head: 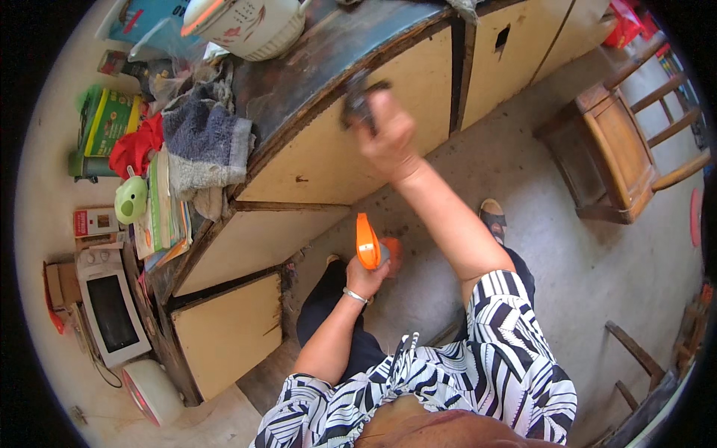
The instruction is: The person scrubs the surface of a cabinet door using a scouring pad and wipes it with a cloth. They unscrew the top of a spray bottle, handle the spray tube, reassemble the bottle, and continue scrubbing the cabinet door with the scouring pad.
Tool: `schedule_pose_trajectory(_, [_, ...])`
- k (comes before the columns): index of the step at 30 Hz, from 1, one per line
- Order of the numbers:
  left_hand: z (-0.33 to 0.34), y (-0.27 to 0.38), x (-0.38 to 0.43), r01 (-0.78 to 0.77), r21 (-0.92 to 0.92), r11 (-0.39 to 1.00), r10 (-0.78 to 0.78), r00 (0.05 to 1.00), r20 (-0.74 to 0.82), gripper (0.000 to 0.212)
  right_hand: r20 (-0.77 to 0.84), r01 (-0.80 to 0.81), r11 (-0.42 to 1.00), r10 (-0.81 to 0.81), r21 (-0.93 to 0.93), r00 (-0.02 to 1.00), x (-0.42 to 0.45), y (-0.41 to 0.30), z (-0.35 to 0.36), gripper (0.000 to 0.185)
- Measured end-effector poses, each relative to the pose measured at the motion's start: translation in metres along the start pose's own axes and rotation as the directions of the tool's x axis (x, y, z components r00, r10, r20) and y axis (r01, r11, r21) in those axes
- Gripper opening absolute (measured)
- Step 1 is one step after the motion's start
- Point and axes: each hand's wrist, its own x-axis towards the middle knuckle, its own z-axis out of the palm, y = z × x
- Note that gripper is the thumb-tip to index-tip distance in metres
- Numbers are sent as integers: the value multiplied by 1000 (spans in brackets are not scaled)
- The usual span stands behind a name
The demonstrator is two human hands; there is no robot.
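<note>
My right hand (389, 134) is raised at the front edge of the long wooden cabinet and grips a dark, blurred object (358, 103), perhaps a cloth; its exact kind cannot be told. Lower down and nearer my body, my left hand (367, 277) is closed around an orange and grey thing (367, 241), which looks like a spray bottle seen from above. A silver bangle circles the left wrist. Behind the right hand is a pale yellow cabinet door (414, 84), below the dark worktop (313, 56).
On the worktop's left part lie a grey-blue towel (207, 134), books (162, 207) and a floral pot (252, 28). A microwave (112, 308) and a rice cooker (154, 392) stand lower left. A wooden chair (622, 151) is at the right on the concrete floor (560, 269).
</note>
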Motion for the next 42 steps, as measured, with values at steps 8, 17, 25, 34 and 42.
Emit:
schedule_pose_trajectory(8, [1, 6, 1, -47, -7, 999, 48, 997, 54, 38, -310, -389, 917, 347, -84, 885, 12, 81, -40, 24])
schedule_pose_trajectory(17, [4, 2, 0, -94, -50, 994, 93, 995, -30, 41, -264, -582, 811, 550, -56, 792, 3, 107, -54, 20])
schedule_pose_trajectory(25, [6, 5, 4, -127, -61, 990, 124, 991, -48, 40, -218, -393, 919, 389, 28, 895, 41, 54, -41, 28])
schedule_pose_trajectory(34, [-2, 13, 3, 7, 2, 1000, -7, 999, 34, 42, -172, -599, 801, 588, -14, 791, -45, 96, -33, 33])
schedule_pose_trajectory(42, [-9, -1, -7, -33, -70, 997, 31, 999, -29, 40, -304, -416, 908, 382, -55, 873, -2, 66, -27, 21])
